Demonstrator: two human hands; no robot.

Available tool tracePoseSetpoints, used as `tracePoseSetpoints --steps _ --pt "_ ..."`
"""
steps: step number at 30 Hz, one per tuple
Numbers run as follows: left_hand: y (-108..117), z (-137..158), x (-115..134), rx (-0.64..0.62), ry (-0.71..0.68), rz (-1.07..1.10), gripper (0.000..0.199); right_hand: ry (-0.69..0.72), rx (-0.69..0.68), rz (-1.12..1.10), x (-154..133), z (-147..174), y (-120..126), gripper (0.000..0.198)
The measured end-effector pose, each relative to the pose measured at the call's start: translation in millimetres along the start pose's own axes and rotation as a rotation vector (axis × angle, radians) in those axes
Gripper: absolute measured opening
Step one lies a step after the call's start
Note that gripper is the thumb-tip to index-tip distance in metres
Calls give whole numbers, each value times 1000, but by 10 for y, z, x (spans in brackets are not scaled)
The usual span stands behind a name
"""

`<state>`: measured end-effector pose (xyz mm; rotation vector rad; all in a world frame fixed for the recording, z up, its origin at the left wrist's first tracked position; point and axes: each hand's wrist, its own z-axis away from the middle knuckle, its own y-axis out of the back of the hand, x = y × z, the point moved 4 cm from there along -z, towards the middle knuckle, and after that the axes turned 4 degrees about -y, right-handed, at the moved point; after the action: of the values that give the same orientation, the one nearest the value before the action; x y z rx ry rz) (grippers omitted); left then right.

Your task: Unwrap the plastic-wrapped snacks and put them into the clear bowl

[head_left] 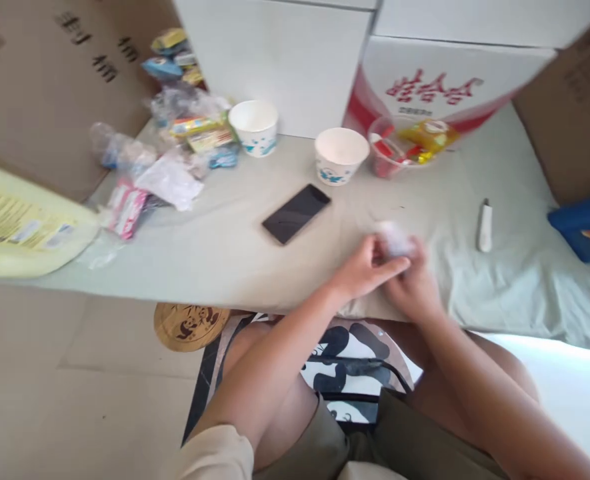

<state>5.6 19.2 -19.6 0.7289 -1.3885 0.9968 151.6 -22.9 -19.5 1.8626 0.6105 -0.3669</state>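
A small whitish object (395, 239), blurred by motion, is held up just above the cloth near the table's front edge. My left hand (367, 268) is closed on it from the left, with the thumb stretched across toward the other hand. From the right, my right hand (415, 283) is curled round the same object, its fingertips partly hidden. What kind of thing it is cannot be made out. Beyond my hands stands a white paper cup (341, 155) with a blue pattern. A black phone (297, 213) lies flat to their left.
A second paper cup (255, 127) stands beside a heap of packets and wrappers (189, 143). A clear cup (385, 150) with bright packets sits before a printed carton (439, 80). At right are a white-handled tool (485, 227) and a blue package (587, 227); a large yellowish container (29, 223) is left.
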Motion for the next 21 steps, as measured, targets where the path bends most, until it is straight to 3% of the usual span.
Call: tracePoseSetpoints --steps 2,5,8,11,14,17,21 --pt "-53 -93 -63 34 -1 126 63 131 -71 -66 -86 101 -44 68" --pt "-64 -176 -70 91 16 149 57 59 -63 -164 91 56 187 58" --pt "-82 -191 -29 118 64 98 44 -86 87 -78 581 -105 553 35" --pt "-93 -187 -2 203 93 79 38 -270 304 131 1129 -267 751 35" --pt "-65 -204 8 316 111 103 35 -348 269 170 1447 -360 694 29" --pt "-46 -257 27 354 104 210 33 -373 154 99 1511 -371 649 21" --pt "-118 -348 17 246 119 325 36 -443 128 -59 1379 -325 720 33"
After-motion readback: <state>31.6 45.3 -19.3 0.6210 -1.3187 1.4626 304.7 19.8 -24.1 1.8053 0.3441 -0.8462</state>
